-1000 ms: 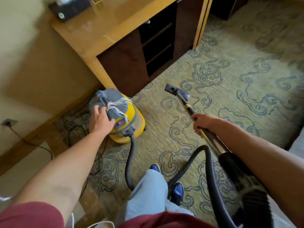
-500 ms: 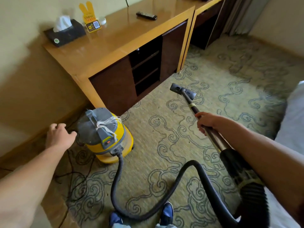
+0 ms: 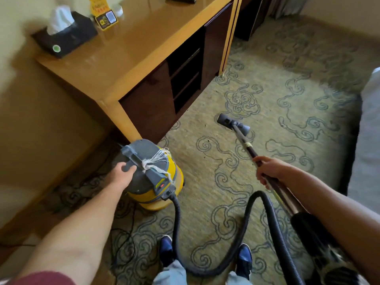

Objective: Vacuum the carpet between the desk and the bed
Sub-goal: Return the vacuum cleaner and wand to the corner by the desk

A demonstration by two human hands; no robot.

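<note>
Olive-green patterned carpet (image 3: 267,112) runs between the honey-coloured wooden desk (image 3: 131,56) on my left and the pale bed edge (image 3: 370,124) on my right. Yellow drum vacuum with grey lid (image 3: 152,182) stands at the desk corner; its black ribbed hose (image 3: 265,214) loops across the floor past my blue shoes (image 3: 244,258). Dark metal wand (image 3: 246,147) slants forward, grey floor nozzle (image 3: 232,123) down on the carpet, near the desk. My right hand (image 3: 267,171) wraps the wand, fingers curled round it. My left hand (image 3: 123,175) rests on the lid beside the handle, fingers fairly straight, gripping nothing. Black tissue box (image 3: 65,36) sits on the desk.
</note>
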